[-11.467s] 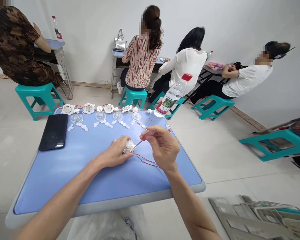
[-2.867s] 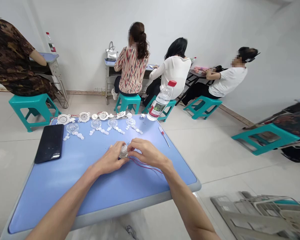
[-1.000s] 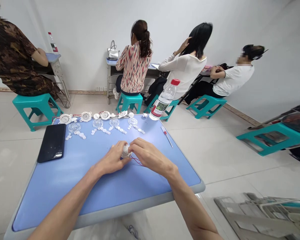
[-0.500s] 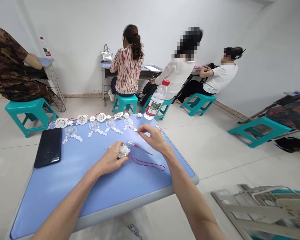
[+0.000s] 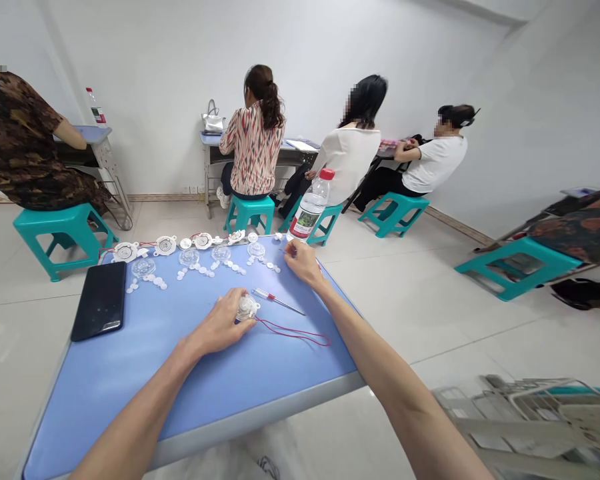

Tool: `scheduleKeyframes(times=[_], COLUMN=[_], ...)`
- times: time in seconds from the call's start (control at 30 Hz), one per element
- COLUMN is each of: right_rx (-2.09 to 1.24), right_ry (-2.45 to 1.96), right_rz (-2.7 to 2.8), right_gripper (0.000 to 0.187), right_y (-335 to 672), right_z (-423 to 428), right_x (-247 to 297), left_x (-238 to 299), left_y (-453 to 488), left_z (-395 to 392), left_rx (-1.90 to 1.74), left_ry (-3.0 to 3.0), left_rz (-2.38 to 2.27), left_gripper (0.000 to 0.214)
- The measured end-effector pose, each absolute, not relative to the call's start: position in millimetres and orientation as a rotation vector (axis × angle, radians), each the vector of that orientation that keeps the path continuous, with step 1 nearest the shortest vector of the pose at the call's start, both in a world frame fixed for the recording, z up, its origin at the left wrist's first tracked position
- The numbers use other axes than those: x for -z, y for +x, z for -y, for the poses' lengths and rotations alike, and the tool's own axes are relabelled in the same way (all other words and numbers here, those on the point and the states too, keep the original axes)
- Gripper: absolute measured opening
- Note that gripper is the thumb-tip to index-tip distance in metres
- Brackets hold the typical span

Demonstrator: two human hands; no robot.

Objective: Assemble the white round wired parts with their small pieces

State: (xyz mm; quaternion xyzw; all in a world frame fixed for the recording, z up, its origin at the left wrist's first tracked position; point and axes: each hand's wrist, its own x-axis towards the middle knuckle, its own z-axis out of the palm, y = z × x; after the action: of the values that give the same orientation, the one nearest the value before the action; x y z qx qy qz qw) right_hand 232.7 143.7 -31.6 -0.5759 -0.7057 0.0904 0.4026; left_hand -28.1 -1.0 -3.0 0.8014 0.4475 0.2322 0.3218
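My left hand (image 5: 227, 319) is closed around a small round clear-and-white plastic piece (image 5: 247, 307) low over the blue table (image 5: 180, 393). A red cord (image 5: 300, 337) loops away from that piece to the right. My right hand (image 5: 304, 263) is at the far right part of the table, just in front of a water bottle (image 5: 307, 210). Its fingertips are bent together, and whatever they may pinch is too small to make out. Between the hands lies a screwdriver (image 5: 279, 301) with a clear handle and a red band.
White round parts (image 5: 165, 245) with red wires line the table's far edge. Before them sit clear round cases (image 5: 221, 253) and small white discs (image 5: 156, 282). A black phone (image 5: 99, 300) lies at left. Several people sit on teal stools (image 5: 64, 227) beyond; folded metal furniture (image 5: 525, 413) stands lower right.
My right hand has moved slightly away from me, towards the bottle, and its fingers have drawn together. My left hand keeps its hold on the round plastic piece. The view has tilted slightly upward.
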Motion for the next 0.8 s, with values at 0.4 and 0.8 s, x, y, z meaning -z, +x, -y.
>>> scheduleKeyframes(times=[0.4, 0.8], right_rx=[-0.151, -0.097], right_ry=[-1.559, -1.579], right_rz=[1.732, 1.823], right_gripper=[0.015, 0.019], right_y=[232, 227], right_z=[-157, -159], right_x=[51, 44], left_x=[-1, 4], left_y=[-28, -30], left_z=[2, 1], left_rx=[-0.581, -0.619], left_ry=[2.09, 2.094], left_rz=[-1.193, -1.173], left_gripper=[0.039, 0.043])
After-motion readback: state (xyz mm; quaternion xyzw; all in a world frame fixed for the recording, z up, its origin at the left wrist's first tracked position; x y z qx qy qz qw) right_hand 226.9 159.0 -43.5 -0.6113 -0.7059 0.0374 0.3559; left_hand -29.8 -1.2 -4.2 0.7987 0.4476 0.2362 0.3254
